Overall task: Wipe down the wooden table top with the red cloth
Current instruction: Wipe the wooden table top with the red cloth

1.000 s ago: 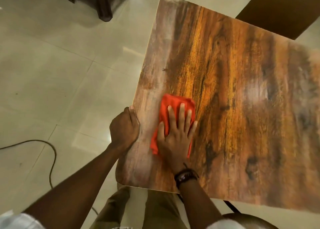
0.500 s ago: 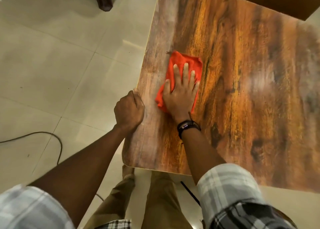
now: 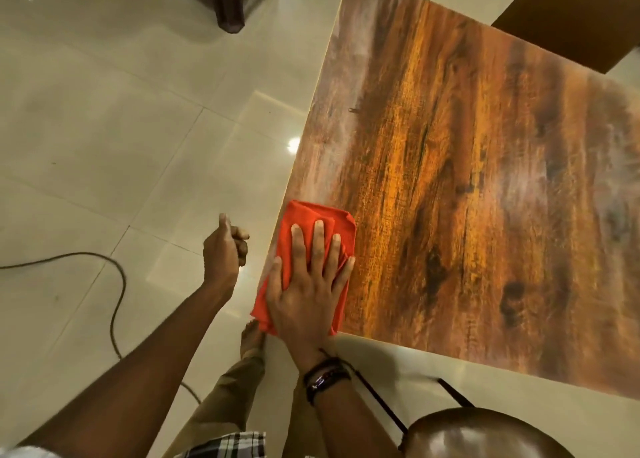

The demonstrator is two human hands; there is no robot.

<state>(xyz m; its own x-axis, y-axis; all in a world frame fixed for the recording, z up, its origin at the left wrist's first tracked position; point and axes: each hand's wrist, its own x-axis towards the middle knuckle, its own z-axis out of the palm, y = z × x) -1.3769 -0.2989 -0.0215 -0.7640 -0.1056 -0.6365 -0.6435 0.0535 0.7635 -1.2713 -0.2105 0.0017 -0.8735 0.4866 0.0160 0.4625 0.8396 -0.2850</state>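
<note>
right hand (image 3: 306, 296) flat, fingers spread, presses red cloth (image 3: 313, 230) on table (image 3: 485, 198) near corner | left hand (image 3: 224, 249) loosely curled, apparently empty, beside the edge

The wooden table top (image 3: 485, 180) lies bare from its far edge to its right edge, open for a sweep. Only its near-left corner is taken, by the red cloth (image 3: 311, 222) under the flat right hand (image 3: 306, 291). The left hand (image 3: 223, 249) hangs just off the left edge, over the floor.
</note>
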